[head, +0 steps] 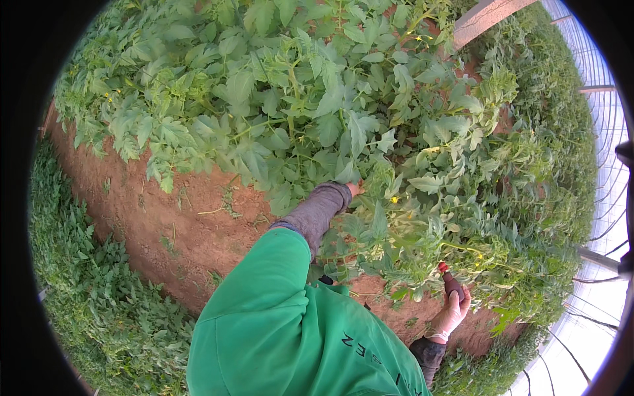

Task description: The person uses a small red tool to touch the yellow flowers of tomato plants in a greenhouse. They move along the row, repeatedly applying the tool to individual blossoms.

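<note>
My left hand (355, 188) reaches in among the leaves of a tomato plant (297, 119); its fingers are mostly hidden by foliage, and whether they hold anything does not show. At the lower right, my right hand (453, 309), in a thin pale glove, grips a small dark squeeze bottle (453, 286) with a red tip. The tip points up and left, beside the leaves. Yellow tomato flowers (395, 199) show just right of my left hand.
Dense tomato rows cover the top and right, with another row (114, 292) at lower left. Bare reddish soil (198, 222) with plucked bits of stem lies between. A pale post (488, 20) slants at the upper right; the greenhouse's film wall (607, 198) stands at the right edge.
</note>
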Motion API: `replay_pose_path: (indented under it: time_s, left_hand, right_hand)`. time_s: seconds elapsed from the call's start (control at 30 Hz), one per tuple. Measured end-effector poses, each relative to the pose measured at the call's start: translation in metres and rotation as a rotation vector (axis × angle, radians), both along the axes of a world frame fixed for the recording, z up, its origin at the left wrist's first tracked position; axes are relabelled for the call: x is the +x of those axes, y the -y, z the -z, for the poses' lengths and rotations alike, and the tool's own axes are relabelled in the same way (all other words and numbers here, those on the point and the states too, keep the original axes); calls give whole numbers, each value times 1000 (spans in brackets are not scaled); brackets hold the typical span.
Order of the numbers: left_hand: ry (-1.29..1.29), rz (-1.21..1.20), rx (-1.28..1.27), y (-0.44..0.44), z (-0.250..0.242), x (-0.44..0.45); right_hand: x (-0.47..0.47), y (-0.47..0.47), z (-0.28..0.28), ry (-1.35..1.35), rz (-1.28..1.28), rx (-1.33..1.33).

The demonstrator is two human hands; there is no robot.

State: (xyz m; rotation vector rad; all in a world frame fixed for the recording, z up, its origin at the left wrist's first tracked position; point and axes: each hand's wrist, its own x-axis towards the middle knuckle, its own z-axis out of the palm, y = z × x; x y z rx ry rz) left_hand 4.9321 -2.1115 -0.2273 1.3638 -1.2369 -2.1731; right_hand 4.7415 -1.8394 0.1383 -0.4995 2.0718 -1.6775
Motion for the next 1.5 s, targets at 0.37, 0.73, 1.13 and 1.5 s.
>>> replay_pose_path:
  time_s: [0.37, 0.73, 1.13, 1.5]
  left_hand:
    - [155, -148, -66, -10, 45, -11]
    - [181, -135, -511, -51, -211, 152]
    - [864, 468, -522, -152, -266, 333]
    - [-132, -961, 665, 154, -217, 160]
  right_hand:
    - [14, -10, -1, 33, 24, 29]
    - [27, -29, -13, 36, 14, -90]
    - [35, -116, 3, 241, -91, -399]
    - [140, -55, -64, 68, -144, -465]
